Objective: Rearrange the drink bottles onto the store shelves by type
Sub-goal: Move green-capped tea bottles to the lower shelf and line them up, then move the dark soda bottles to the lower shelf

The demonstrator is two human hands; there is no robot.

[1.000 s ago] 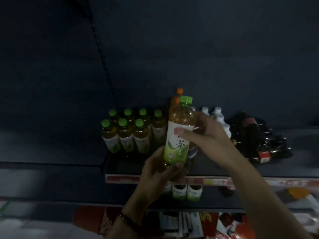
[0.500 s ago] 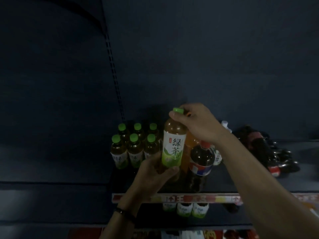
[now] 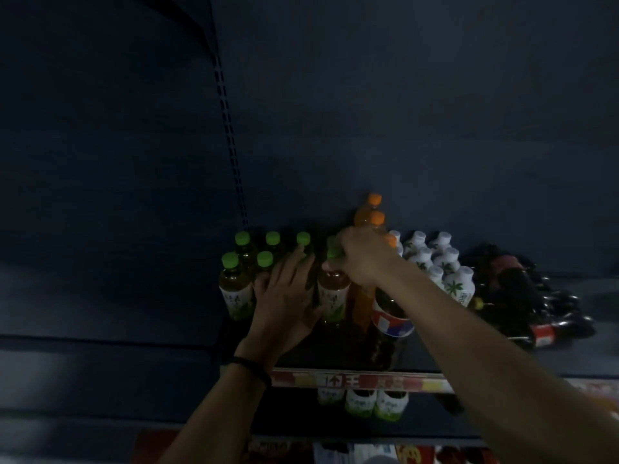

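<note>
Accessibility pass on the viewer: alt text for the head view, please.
A right hand grips the cap of a tea bottle upright on a dim shelf, beside matching bottles; the left hand lies flat against them. Orange bottles, a cola bottle and white bottles stand to its right.

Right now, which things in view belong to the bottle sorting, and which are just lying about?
Job: green tea bottle, gripped at its cap by the right hand; left hand against the green tea row; orange bottles; white-capped bottles.
Lying about: price strip; packets below.
</note>
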